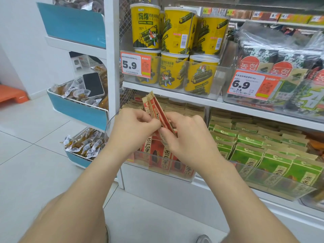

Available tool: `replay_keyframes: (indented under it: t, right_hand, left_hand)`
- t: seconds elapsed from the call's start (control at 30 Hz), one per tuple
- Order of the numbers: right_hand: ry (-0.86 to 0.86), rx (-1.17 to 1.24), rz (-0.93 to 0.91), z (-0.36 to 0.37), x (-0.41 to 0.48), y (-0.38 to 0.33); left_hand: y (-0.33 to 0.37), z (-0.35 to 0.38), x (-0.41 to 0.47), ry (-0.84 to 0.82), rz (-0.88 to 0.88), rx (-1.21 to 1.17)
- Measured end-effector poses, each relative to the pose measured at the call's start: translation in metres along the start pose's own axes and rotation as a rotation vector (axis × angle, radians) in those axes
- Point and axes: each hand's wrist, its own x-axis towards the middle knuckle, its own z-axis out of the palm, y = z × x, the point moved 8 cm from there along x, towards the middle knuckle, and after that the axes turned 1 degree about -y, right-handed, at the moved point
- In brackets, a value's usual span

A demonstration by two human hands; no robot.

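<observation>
A few red-and-tan snack packets (155,109) stand tilted upright between my two hands, above a clear bin (175,174) of the same red packets on the lower shelf. My left hand (133,127) pinches the packets from the left, fingers curled onto their lower part. From the right, my right hand (185,139) grips them, its thumb pressed against their lower edge. The bottoms of the held packets are hidden behind my fingers.
Green packets (273,155) fill the bin to the right. Yellow seaweed-roll tubs (173,50) and seaweed bags (280,67) sit on the shelf above. A side rack at left holds wrapped snacks (84,144) and a black phone (93,85). White tiled floor lies at left.
</observation>
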Motion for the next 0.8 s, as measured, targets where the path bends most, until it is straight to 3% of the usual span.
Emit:
replay_keyframes:
  t: [0.47,0.63,0.8]
  right_hand:
    - [0.006,0.215,0.12,0.001,0.005,0.013]
    - [-0.093,0.394,0.236,0.003,0.002,0.02]
    - [-0.01,0.634,0.359,-0.002,0.001,0.029]
  left_hand:
    - [-0.011,-0.005,0.008,-0.078,-0.002,-0.04]
    - [-0.01,-0.012,0.008,0.004,0.001,-0.093]
    - [0.002,-0.009,0.0,-0.02,0.074,-0.071]
